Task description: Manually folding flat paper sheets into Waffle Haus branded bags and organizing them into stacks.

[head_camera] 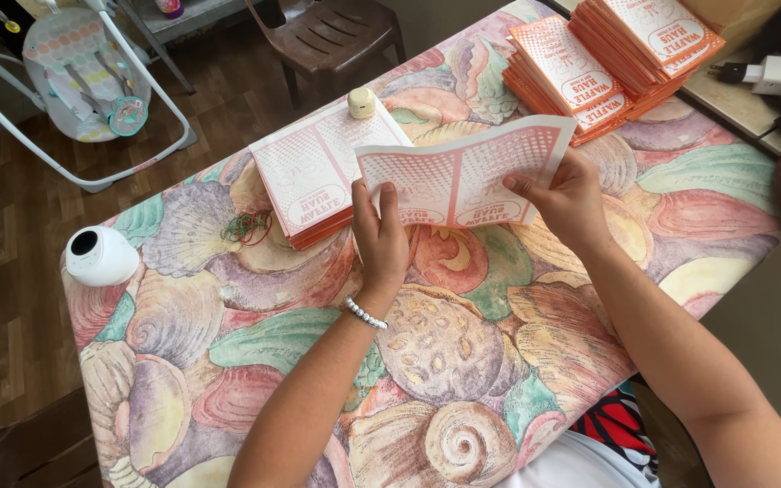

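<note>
I hold a flat orange-and-white printed paper sheet above the table, one hand on each lower edge. My left hand, with a white bead bracelet on the wrist, pinches the sheet's lower left corner. My right hand grips its right side. Just left of the sheet, a stack of similar unfolded sheets lies on the table with a small cream glue stick resting on its far edge.
The table has a seashell-patterned cloth. Two stacks of folded orange paper bags sit at the far right. Rubber bands and a white round device lie at left. A brown chair and baby rocker stand beyond.
</note>
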